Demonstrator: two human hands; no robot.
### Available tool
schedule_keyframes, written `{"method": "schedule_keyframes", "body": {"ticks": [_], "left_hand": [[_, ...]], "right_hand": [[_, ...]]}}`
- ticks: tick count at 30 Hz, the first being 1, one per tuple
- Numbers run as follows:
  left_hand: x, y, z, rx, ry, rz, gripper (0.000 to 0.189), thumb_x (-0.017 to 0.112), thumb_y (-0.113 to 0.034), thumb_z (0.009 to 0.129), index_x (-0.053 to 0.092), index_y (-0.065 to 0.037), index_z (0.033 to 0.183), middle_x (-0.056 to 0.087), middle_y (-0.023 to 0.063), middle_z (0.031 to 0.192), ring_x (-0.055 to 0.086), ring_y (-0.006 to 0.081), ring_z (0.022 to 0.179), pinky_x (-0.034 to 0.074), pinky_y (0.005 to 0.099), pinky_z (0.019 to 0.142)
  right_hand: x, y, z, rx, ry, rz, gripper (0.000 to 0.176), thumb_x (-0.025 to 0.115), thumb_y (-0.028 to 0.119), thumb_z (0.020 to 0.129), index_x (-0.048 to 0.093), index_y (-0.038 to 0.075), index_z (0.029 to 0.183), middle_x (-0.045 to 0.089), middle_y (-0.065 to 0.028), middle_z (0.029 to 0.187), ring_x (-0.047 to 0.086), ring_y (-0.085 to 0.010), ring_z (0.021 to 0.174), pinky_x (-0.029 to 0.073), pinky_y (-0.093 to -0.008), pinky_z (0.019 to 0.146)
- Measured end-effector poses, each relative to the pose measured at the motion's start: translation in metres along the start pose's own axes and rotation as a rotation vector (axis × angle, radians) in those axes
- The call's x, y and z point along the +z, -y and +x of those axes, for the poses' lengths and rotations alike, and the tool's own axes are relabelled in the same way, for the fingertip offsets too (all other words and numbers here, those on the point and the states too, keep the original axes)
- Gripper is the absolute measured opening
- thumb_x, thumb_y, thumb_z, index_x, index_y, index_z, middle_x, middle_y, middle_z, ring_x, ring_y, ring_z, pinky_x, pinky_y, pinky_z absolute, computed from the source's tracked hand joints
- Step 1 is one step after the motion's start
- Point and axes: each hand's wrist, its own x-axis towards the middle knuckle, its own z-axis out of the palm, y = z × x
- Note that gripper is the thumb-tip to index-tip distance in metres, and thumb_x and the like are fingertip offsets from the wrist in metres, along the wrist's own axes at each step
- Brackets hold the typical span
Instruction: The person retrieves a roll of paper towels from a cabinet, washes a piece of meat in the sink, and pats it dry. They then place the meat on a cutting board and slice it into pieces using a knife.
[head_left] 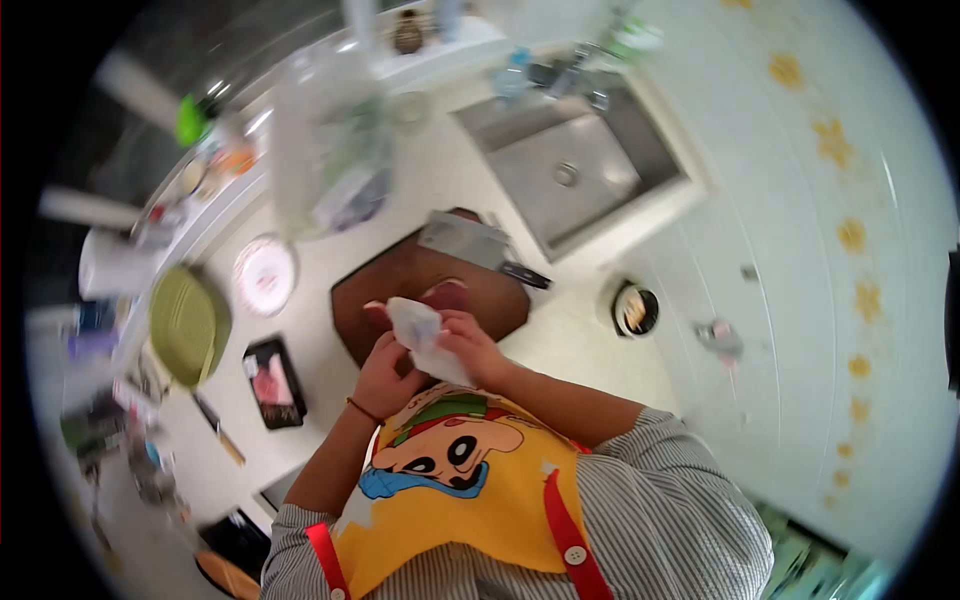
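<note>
Over the six-o'clock side of the brown cutting board, we grip a white sheet in our right hand, fingers closed; our left hand, half curled, meets it (we cannot tell how firmly). Red meat shows at the sheet's one o'clock, a cleaver beyond.

Reads bright over white counter and tiled wall, dim at upper left. Casts only soft shadows. Glints off steel sink and, in a streak, off tiled wall at far right. Blurs left hand, right hand and white sheet slightly. Smears plastic bag. Bows straight edges, fisheye-fashion; falls to black at corners.
</note>
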Motion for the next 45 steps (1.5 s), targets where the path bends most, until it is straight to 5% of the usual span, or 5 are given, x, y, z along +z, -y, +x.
{"method": "schedule_keyframes", "body": {"ticks": [15, 21, 25, 32, 45], "left_hand": [[0.070, 0.032, 0.058, -0.253, 0.057, 0.209, 0.028, 0.071, -0.005, 0.087, 0.069, -0.004, 0.114, 0.067, 0.0152, 0.115, 0.067, 0.0281, 0.104, 0.054, 0.0378, 0.094], [0.121, 0.061, 0.037, -0.401, -0.073, 0.519, 0.051, 0.068, -0.004, 0.084, 0.061, -0.007, 0.134, 0.066, 0.0205, 0.119, 0.065, 0.0395, 0.109, 0.053, 0.0438, 0.098], [0.140, 0.040, 0.054, -0.436, 0.034, 0.686, 0.080, 0.060, -0.010, 0.088, 0.029, -0.010, 0.162, 0.057, 0.0241, 0.136, 0.057, 0.0441, 0.122, 0.045, 0.0482, 0.107], [0.158, 0.007, 0.083, -0.695, -0.252, 0.747, 0.090, 0.079, -0.031, 0.080, 0.036, -0.018, 0.158, 0.042, 0.0196, 0.156, 0.048, 0.0447, 0.138, 0.035, 0.0496, 0.120], [0.131, 0.074, 0.065, -0.574, -0.333, 0.348, 0.067, 0.089, -0.041, 0.071, 0.062, -0.011, 0.125, 0.064, 0.0170, 0.129, 0.062, 0.0408, 0.118, 0.051, 0.0516, 0.101]], "right_hand": [[-0.524, -0.226, -0.159, 0.798, -0.407, -1.241, 0.044, 0.069, 0.025, 0.090, 0.061, 0.007, 0.130, 0.068, -0.0175, 0.117, 0.071, -0.0335, 0.099, 0.058, -0.0463, 0.077], [-0.682, -0.179, -0.139, 0.734, -1.135, 0.520, 0.122, 0.077, 0.024, 0.088, -0.018, 0.029, 0.164, 0.022, -0.0214, 0.166, 0.047, -0.0535, 0.135, 0.037, -0.0725, 0.107], [-0.745, -0.212, -0.135, 0.633, -0.859, 0.511, 0.083, 0.074, 0.034, 0.092, 0.029, 0.021, 0.161, 0.048, -0.0108, 0.152, 0.059, -0.0393, 0.122, 0.047, -0.0587, 0.096], [-0.621, -0.139, -0.011, 0.082, -0.497, -0.405, 0.025, 0.069, 0.017, 0.093, 0.069, 0.004, 0.115, 0.070, -0.0049, 0.096, 0.065, -0.0161, 0.086, 0.051, -0.0294, 0.075], [-0.180, 0.034, 0.094, -0.283, 0.266, -1.193, 0.047, 0.073, 0.019, 0.082, 0.060, 0.011, 0.126, 0.063, -0.0158, 0.123, 0.063, -0.0361, 0.112, 0.053, -0.0492, 0.094]]}}
